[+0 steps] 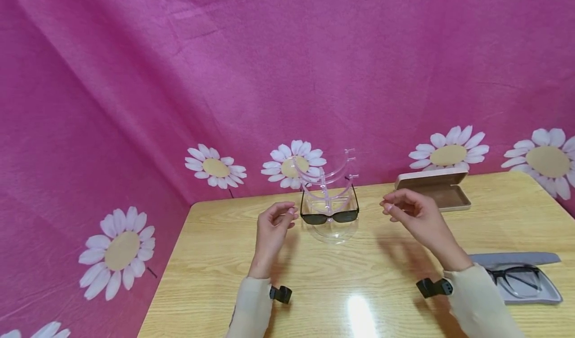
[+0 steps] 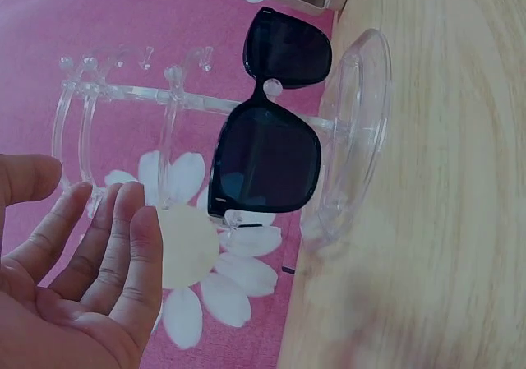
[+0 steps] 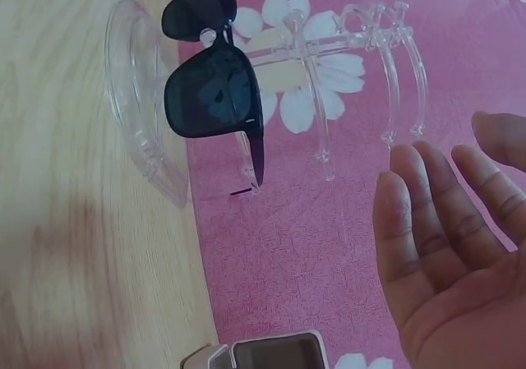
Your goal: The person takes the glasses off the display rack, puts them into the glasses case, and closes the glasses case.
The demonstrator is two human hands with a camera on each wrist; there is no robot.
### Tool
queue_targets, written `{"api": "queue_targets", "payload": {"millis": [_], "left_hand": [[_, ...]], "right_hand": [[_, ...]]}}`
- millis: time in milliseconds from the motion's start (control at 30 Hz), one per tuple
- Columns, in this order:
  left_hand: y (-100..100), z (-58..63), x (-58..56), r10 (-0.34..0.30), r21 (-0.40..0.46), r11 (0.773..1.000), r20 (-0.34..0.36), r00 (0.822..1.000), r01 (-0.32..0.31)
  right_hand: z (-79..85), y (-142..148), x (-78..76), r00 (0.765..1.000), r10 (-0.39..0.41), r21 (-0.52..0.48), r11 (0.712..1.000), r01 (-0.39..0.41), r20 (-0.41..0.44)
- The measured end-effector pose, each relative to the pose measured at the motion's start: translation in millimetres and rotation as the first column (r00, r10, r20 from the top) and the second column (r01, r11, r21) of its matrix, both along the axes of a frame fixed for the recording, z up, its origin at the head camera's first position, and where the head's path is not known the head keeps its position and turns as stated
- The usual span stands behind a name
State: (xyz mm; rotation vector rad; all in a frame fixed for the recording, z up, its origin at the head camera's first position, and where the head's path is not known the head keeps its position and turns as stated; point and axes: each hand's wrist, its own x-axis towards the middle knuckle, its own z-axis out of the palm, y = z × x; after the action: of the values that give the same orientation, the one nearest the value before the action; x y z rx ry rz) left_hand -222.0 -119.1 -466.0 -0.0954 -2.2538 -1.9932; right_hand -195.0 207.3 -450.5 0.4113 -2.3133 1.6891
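Note:
Dark sunglasses (image 1: 330,218) rest on the lowest tier of a clear plastic glasses stand (image 1: 327,190), lenses facing the person. To the left of the stand hovers my left hand (image 1: 275,228), its fingers loosely bent and holding nothing. My right hand (image 1: 418,218) is raised to the right of the stand, farther from it, also with nothing in its fingers. Both wrist views show the sunglasses (image 2: 267,155) apart from the fingertips. The upper tiers of the stand (image 3: 386,73) carry no glasses.
An open hard glasses case (image 1: 449,195) with a brown inside stands at the back right. Nearer on the right, a grey open case (image 1: 550,293) holds black-framed clear glasses (image 1: 521,280), partly behind the right sleeve. A pink daisy cloth (image 1: 359,78) hangs behind the wooden table (image 1: 215,258).

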Motion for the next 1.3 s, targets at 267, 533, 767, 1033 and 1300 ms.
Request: {"api": "queue_targets", "payload": {"millis": [267,533,767,1033,1300], "left_hand": [[2.2,-6.3,-8.5,0.033,-0.019,0.999,0.012,0.999,-0.033],[4.0,-15.9,-18.7,0.034,-0.038,0.999,-0.001,0.999,-0.034],[6.9,-22.0,-23.9,0.04,-0.064,0.997,0.03,0.999,-0.038],[8.8,-29.5,-28.5,0.037,-0.084,0.996,0.063,0.997,-0.032],[12.4,-35.6,-32.1,0.029,-0.076,0.997,0.093,0.995,-0.022]], "right_hand": [[-3.8,-10.0,-14.3,0.998,-0.046,-0.021,0.999,0.047,0.03],[-9.4,-20.0,-25.2,0.995,-0.078,-0.049,0.996,0.081,0.064],[-12.7,-20.4,-31.7,0.988,-0.114,-0.008,0.993,0.115,0.108],[-25.6,-26.3,-39.4,0.981,-0.157,0.073,0.986,0.149,0.116],[-40.8,-32.2,-45.2,0.981,-0.149,0.061,0.988,0.143,0.123]]}}
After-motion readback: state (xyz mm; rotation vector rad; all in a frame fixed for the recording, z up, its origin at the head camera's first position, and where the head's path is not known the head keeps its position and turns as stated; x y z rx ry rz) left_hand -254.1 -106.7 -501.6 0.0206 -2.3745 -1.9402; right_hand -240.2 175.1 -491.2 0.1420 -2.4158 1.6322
